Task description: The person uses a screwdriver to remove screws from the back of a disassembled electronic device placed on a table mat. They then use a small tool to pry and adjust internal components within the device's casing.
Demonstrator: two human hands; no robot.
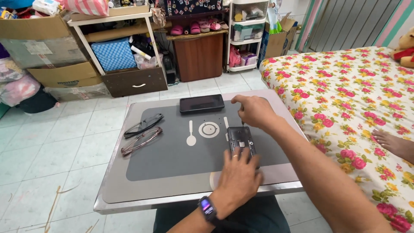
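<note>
A small dark phone with its back removed lies on a grey mat on a low table. My left hand, with a dark watch on the wrist, presses flat on the phone's near end. My right hand hovers at the phone's far end with its fingers pinched around a thin tool. The tool's tip touches the phone's top edge, and most of the tool is hidden by my fingers.
A second black phone lies face up at the table's far side. Two pairs of glasses rest at the left. A bed with a floral sheet borders the right, with a bare foot on it. Shelves and boxes stand behind.
</note>
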